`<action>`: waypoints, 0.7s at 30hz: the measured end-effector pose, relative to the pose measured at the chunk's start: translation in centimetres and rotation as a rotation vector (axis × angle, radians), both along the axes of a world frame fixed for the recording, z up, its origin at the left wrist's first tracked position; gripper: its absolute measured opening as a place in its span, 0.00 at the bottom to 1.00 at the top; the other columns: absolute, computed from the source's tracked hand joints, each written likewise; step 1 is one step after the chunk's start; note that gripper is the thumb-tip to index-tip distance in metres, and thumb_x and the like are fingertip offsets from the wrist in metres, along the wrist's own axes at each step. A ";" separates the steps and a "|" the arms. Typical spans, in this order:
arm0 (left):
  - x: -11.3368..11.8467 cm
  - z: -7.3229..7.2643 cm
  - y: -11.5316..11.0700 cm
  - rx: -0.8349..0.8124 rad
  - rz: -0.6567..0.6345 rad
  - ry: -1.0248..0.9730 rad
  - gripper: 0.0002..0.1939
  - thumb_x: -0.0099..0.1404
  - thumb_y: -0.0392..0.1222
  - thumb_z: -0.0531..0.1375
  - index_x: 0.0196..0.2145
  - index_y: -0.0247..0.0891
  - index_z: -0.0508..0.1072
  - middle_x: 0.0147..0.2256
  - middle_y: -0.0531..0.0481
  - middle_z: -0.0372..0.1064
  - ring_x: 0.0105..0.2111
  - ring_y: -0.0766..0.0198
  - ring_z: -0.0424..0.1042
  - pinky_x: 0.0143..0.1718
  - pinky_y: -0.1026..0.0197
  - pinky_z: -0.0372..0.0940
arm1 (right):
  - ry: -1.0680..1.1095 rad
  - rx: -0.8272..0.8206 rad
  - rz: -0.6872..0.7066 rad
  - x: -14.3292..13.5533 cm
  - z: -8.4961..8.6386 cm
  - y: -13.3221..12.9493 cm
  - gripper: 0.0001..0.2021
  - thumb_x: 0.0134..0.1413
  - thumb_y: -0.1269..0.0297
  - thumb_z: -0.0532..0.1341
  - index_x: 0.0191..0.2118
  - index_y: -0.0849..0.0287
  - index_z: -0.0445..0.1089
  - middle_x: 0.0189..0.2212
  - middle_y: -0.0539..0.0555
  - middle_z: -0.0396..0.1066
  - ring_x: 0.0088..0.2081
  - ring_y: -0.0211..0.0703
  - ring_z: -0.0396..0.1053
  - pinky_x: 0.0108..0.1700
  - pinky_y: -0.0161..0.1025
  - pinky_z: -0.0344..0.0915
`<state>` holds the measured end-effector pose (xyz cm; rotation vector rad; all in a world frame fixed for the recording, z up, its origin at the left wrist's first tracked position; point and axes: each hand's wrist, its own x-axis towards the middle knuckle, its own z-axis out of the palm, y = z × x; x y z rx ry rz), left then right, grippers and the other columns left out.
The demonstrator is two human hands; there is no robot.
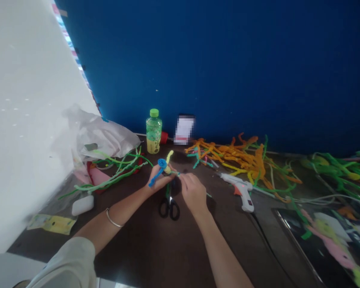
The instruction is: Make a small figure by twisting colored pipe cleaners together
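Observation:
In the middle of the head view, my left hand (159, 179) is closed on a pipe-cleaner figure with a blue coil (162, 163), a blue strand (156, 178) hanging down and a yellow piece (169, 157) sticking up. My right hand (193, 192) is closed too, its thumb and fingers pinching the thin greenish end at the figure's right side. Just below the hands, black-handled scissors (174, 210) lie on the dark table, blades pointing away from me and partly covered by something green.
Behind my hands stand a green-capped bottle (154, 134) and a phone (184, 130). Right of them lie orange pipe cleaners (228, 154) and a white glue gun (241, 190) with a trailing cord. Green pipe cleaners (117, 176) and a white case (83, 205) lie left; a dark tablet (297, 240) sits right.

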<state>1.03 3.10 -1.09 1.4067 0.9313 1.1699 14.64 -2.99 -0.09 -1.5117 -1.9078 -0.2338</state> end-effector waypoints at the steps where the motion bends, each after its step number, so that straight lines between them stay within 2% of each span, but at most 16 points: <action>1: 0.0 0.0 0.0 -0.003 -0.016 0.006 0.08 0.47 0.37 0.64 0.26 0.35 0.67 0.27 0.49 0.70 0.30 0.64 0.70 0.37 0.59 0.65 | 0.043 0.018 0.012 0.3 0.0 0.1 0.11 0.57 0.67 0.50 0.34 0.58 0.70 0.32 0.56 0.71 0.36 0.43 0.67 0.38 0.37 0.61; 4: 0.1 0.0 0.1 -0.030 -0.105 -0.039 0.09 0.47 0.36 0.64 0.26 0.34 0.66 0.27 0.49 0.70 0.31 0.64 0.70 0.39 0.58 0.65 | 0.214 0.017 0.059 1.0 -0.2 0.4 0.10 0.56 0.66 0.51 0.35 0.58 0.70 0.34 0.56 0.72 0.38 0.43 0.68 0.41 0.39 0.62; 8: 0.0 0.1 0.3 -0.070 -0.201 -0.073 0.12 0.46 0.38 0.65 0.27 0.33 0.66 0.29 0.47 0.71 0.33 0.62 0.71 0.40 0.55 0.65 | 0.434 -0.057 0.092 1.1 -0.8 0.8 0.09 0.55 0.65 0.53 0.33 0.58 0.70 0.29 0.54 0.72 0.32 0.42 0.69 0.36 0.37 0.64; 12: -0.1 0.0 0.8 -0.066 -0.174 -0.007 0.13 0.45 0.40 0.65 0.27 0.33 0.66 0.28 0.47 0.71 0.32 0.61 0.71 0.39 0.52 0.66 | 0.558 -0.111 0.101 0.9 -1.1 1.7 0.09 0.53 0.64 0.55 0.31 0.59 0.71 0.28 0.54 0.72 0.32 0.42 0.69 0.36 0.38 0.64; 15: -0.3 0.2 1.2 -0.125 -0.167 -0.017 0.14 0.44 0.40 0.66 0.26 0.34 0.65 0.27 0.48 0.71 0.31 0.60 0.72 0.39 0.51 0.66 | 0.641 -0.192 0.129 1.1 -0.6 2.8 0.08 0.50 0.63 0.57 0.30 0.59 0.72 0.29 0.54 0.73 0.32 0.43 0.70 0.37 0.38 0.65; 18: -0.4 0.4 1.4 -0.206 -0.162 -0.087 0.16 0.43 0.38 0.67 0.26 0.35 0.63 0.27 0.50 0.71 0.31 0.62 0.72 0.39 0.54 0.66 | 0.752 -0.285 0.183 1.6 -0.1 4.0 0.07 0.46 0.62 0.60 0.29 0.60 0.73 0.28 0.54 0.74 0.32 0.44 0.71 0.37 0.39 0.65; 21: -0.4 0.4 1.7 -0.307 -0.211 -0.225 0.18 0.43 0.36 0.67 0.27 0.36 0.61 0.27 0.52 0.70 0.31 0.65 0.71 0.40 0.57 0.65 | 0.901 -0.314 0.192 1.8 -0.1 4.7 0.08 0.44 0.62 0.62 0.28 0.60 0.73 0.27 0.53 0.74 0.31 0.43 0.70 0.36 0.38 0.66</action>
